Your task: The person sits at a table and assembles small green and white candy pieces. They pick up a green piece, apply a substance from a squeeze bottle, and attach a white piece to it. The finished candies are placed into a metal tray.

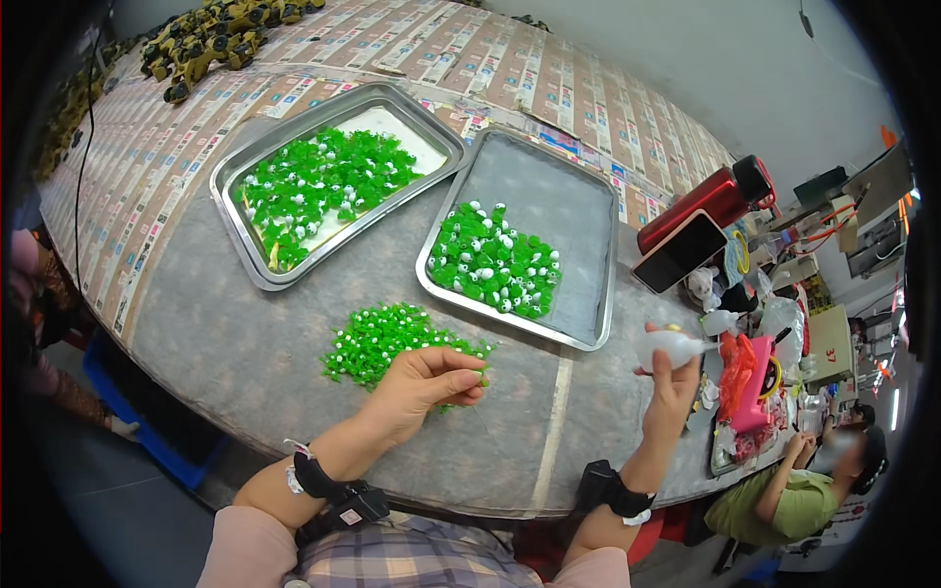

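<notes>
My left hand (431,384) is closed in a pinch on a small green plastic piece (481,376), mostly hidden by the fingertips. Just beyond it on the table lies a loose pile of small green pieces with white dots (377,338). My right hand (672,380) is wrapped round a white squeeze bottle (676,345), raised over the table's right side; its narrow tip points right. In the right metal tray (606,284) sit green pieces with white bead-like parts (490,265), gathered at its left. The left metal tray (227,201) holds many similar green-and-white pieces (323,181).
A red flask (698,211) and a leaning phone (680,252) stand right of the trays. A pink container (753,392) and plastic bags crowd the table's right edge. Yellow-and-black parts (211,44) are heaped at the far left. A person in green (784,505) sits at the right.
</notes>
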Motion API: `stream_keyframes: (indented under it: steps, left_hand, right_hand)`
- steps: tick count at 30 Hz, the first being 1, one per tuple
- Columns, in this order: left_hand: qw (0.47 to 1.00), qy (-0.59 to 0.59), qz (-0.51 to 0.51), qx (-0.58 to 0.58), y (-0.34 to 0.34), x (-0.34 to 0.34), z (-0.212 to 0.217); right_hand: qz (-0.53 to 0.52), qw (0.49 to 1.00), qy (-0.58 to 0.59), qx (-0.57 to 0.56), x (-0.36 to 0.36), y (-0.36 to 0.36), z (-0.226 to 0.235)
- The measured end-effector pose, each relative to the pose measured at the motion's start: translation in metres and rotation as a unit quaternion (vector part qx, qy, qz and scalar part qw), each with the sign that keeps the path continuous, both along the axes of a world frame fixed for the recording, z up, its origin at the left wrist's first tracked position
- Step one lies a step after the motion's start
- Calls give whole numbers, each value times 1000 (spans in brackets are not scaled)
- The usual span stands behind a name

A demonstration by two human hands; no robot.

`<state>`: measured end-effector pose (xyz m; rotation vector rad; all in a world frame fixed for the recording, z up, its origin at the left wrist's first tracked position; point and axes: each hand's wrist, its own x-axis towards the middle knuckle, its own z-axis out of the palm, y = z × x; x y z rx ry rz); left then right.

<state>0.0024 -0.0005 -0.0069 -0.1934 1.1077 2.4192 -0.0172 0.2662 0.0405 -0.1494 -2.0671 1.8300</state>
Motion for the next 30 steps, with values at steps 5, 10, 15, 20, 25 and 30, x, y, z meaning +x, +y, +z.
stream_keyframes:
  steps: [5, 10, 15, 20, 25, 30]
  left_hand:
    - [999, -17, -7, 32, 1, 0, 2]
    - [999, -27, 4, 38, 2, -1, 2]
    - [998, -30, 3, 48, 2, -1, 1]
    - [998, -29, -5, 48, 3, 0, 3]
    - [998, -33, -8, 43, 2, 0, 2]
    - [999, -32, -10, 42, 2, -1, 3]
  right_hand:
    - [16, 992, 110, 57, 11, -37, 25]
    - [21, 990, 132, -44, 16, -86, 34]
    - [30, 985, 171, -21, 17, -95, 15]
    - [56, 977, 202, 39, 17, -100, 10]
    - [74, 976, 189, 77, 18, -99, 9]
    - [74, 971, 200, 111, 17, -98, 8]
